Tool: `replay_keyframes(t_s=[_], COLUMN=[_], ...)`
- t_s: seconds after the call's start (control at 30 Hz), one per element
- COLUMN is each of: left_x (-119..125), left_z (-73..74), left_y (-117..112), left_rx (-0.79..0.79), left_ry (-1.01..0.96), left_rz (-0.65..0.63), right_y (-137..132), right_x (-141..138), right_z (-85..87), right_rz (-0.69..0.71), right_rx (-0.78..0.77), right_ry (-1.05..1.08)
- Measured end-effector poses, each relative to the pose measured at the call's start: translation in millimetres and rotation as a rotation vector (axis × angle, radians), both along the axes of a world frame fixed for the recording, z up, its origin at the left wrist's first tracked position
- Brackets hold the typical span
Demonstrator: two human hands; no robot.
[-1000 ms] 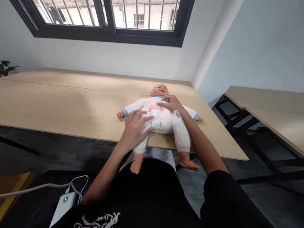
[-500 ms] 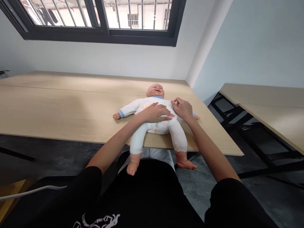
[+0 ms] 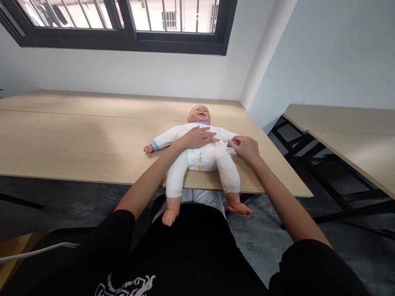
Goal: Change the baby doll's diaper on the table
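A baby doll point(image 3: 199, 114) in a white outfit with blue collar and cuffs lies face up on the table, its lower legs over the front edge. Around its hips is a white printed diaper point(image 3: 200, 160). My left hand point(image 3: 199, 137) rests flat on the doll's belly at the diaper's top, fingers stretched out. Beside the doll's hip, my right hand point(image 3: 246, 147) is closed in a pinch at the diaper's side tab point(image 3: 231, 151), which sticks out from the hip. The doll's hand on that side is hidden behind my right hand.
The wooden table point(image 3: 77, 144) runs far to the left and meets the wall under a barred window point(image 3: 129, 24). A second table point(image 3: 354, 131) on black legs stands at the right. A white cable point(image 3: 40, 251) crosses at lower left.
My right hand has moved from the doll's chest side down and outward to the right, drawing the diaper's side tab out. My left hand stays on the belly; the view has shifted slightly.
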State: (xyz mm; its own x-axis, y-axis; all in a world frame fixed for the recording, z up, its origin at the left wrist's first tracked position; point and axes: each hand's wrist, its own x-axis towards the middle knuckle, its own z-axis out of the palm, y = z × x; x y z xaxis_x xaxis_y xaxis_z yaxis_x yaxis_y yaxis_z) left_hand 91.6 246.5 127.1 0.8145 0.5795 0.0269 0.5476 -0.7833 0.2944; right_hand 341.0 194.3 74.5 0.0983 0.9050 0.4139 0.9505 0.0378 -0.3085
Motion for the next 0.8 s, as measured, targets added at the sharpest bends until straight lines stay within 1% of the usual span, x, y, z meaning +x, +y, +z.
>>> replay_keyframes(t_s=[0.07, 0.1, 0.17, 0.23, 0.3, 0.33, 0.4, 0.47, 0.5, 0.57, 0.63, 0.7, 0.8], left_x=[-0.6, -0.8, -1.3, -1.7, -2.2, -2.6, -3.6, -4.8, -5.4, -6.5, -7.1, -7.5, -7.7], left_z=[-1.5, -2.0, -2.5, -2.7, -3.1, -3.5, -4.7, -6.5, -7.6, -9.8, -11.8, -13.7, -16.5], left_y=[-3.1, -4.7, -7.4, -8.8, -8.9, -8.5, -7.1, -5.2, -4.2, -2.2, -0.2, 1.7, 4.5], left_rx=[-0.004, -0.006, -0.010, -0.016, -0.020, -0.022, -0.027, -0.035, -0.040, -0.045, -0.049, -0.050, -0.046], left_ry=[-0.037, -0.051, -0.070, -0.082, -0.093, -0.100, -0.113, -0.136, -0.150, -0.179, -0.200, -0.211, -0.231], left_rz=[0.033, 0.049, 0.069, 0.074, 0.076, 0.076, 0.074, 0.067, 0.060, 0.052, 0.041, 0.032, 0.029], right_y=[-0.6, -0.3, 1.3, 3.9, 5.3, 5.0, 1.6, -4.6, -8.2, -14.5, -18.2, -18.3, -12.5], right_x=[-3.6, -5.9, -11.7, -17.9, -22.5, -23.8, -24.0, -21.7, -20.2, -17.6, -16.6, -17.4, -19.0], right_z=[-2.2, -3.8, -7.9, -11.6, -13.2, -12.9, -10.0, -4.9, -2.0, 3.3, 6.7, 7.5, 4.0], right_rz=[0.014, 0.053, 0.187, 0.316, 0.373, 0.395, 0.457, 0.530, 0.556, 0.580, 0.590, 0.589, 0.570], right_rx=[0.007, 0.007, -0.016, -0.068, -0.134, -0.172, -0.262, -0.377, -0.438, -0.549, -0.605, -0.593, -0.535], right_ry=[0.081, 0.133, 0.208, 0.236, 0.308, 0.394, 0.646, 0.889, 0.975, 1.077, 1.126, 1.158, 1.184])
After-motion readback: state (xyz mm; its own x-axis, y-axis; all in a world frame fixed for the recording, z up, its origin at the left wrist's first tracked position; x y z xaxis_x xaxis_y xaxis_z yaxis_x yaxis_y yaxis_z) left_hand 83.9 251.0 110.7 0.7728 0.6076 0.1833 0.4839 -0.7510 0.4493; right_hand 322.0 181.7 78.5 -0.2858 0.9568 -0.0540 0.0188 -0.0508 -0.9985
